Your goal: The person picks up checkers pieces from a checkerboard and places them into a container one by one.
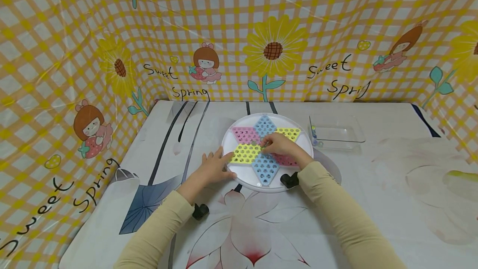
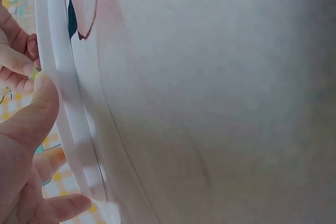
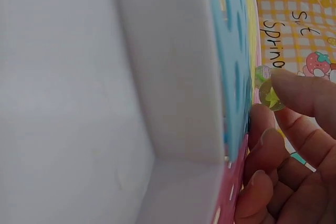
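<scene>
A round white Chinese checkers board [image 1: 231, 173] has a perforated star in pink, yellow and blue. At its centre my right hand [image 1: 281, 144] pinches a clear marble [image 3: 272, 96] with a yellow-green swirl between thumb and index finger, close over the holes. Just beyond it, another clear marble [image 3: 261, 75] sits at the board. My left hand [image 1: 213, 167] rests on the board's left rim, fingers spread and the thumb [image 2: 46, 95] against the edge. Part of the star's middle is hidden under my right hand.
Right of the board stands a clear plastic box [image 1: 337, 134] with several marbles [image 1: 314, 135] along its left side. A printed white cloth [image 1: 239, 227] covers the table. Yellow checked fabric [image 1: 231, 20] hangs behind and at the left. Black wrist cameras [image 1: 201, 211] sit under both wrists.
</scene>
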A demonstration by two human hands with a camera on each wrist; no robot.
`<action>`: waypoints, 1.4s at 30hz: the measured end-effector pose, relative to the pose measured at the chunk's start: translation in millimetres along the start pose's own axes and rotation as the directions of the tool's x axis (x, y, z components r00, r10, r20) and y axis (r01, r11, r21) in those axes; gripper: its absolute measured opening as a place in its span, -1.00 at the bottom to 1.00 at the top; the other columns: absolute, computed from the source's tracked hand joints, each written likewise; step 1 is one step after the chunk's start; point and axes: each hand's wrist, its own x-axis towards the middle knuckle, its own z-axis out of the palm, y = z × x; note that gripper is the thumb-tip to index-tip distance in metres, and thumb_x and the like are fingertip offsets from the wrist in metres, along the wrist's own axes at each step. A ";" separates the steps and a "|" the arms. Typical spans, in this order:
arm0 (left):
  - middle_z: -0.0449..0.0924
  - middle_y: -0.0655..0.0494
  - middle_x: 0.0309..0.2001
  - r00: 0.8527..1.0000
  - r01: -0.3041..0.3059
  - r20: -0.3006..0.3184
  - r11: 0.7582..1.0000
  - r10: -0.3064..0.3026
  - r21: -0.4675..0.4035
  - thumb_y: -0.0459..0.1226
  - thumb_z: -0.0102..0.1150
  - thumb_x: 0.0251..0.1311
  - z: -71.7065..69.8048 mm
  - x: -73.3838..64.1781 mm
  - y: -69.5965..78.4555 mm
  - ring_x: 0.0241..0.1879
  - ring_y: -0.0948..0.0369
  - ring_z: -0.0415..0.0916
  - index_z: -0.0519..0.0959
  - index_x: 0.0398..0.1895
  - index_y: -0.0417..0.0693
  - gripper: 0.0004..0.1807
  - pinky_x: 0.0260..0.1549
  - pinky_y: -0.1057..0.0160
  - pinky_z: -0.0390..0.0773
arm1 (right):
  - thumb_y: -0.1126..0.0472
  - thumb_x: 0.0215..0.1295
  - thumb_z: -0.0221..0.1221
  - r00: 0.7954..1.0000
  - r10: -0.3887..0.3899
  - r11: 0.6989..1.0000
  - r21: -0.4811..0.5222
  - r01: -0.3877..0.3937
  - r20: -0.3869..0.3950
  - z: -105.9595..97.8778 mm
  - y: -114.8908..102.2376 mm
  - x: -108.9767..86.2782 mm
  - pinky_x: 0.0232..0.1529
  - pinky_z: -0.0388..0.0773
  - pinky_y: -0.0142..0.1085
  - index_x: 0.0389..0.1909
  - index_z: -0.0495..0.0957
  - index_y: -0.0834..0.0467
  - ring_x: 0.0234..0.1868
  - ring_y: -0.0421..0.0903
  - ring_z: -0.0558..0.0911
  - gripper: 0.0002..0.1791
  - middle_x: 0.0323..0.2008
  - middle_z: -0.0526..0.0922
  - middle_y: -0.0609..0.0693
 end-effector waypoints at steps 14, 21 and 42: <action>-0.10 -0.26 0.40 1.000 -0.006 0.000 1.000 0.006 -0.006 0.12 0.16 0.04 -0.4 -0.2 0.8 0.28 -0.37 -0.05 0.18 0.36 0.10 -0.19 0.24 -0.29 -0.17 | 0.25 0.10 0.21 1.000 0.016 0.996 0.086 -0.017 0.012 -4.5 1.5 -1.2 -0.55 0.30 -0.41 -0.12 0.52 0.29 -0.60 -0.20 0.38 -0.69 -0.61 0.48 -0.02; -0.11 -0.26 0.40 1.000 -0.005 0.004 1.000 0.005 -0.014 0.12 0.17 0.04 -2.1 -0.7 1.7 0.29 -0.37 -0.07 0.18 0.36 0.09 -0.18 0.24 -0.28 -0.18 | 0.24 0.13 0.20 1.000 0.009 0.996 0.083 -0.010 0.018 -10.7 -0.3 -2.5 -0.48 0.38 -0.39 -0.11 0.52 0.27 -0.54 -0.18 0.43 -0.69 -0.53 0.51 0.00; -0.12 -0.25 0.40 1.000 0.013 0.015 1.000 -0.013 -0.013 0.12 0.17 0.04 -1.2 0.1 0.8 0.29 -0.36 -0.09 0.16 0.37 0.11 -0.17 0.25 -0.27 -0.20 | 0.27 0.12 0.20 0.998 -0.056 0.988 0.142 0.059 -0.028 -28.9 7.7 -10.0 -0.45 0.44 -0.30 -0.12 0.50 0.31 -0.51 -0.13 0.44 -0.70 -0.48 0.50 -0.01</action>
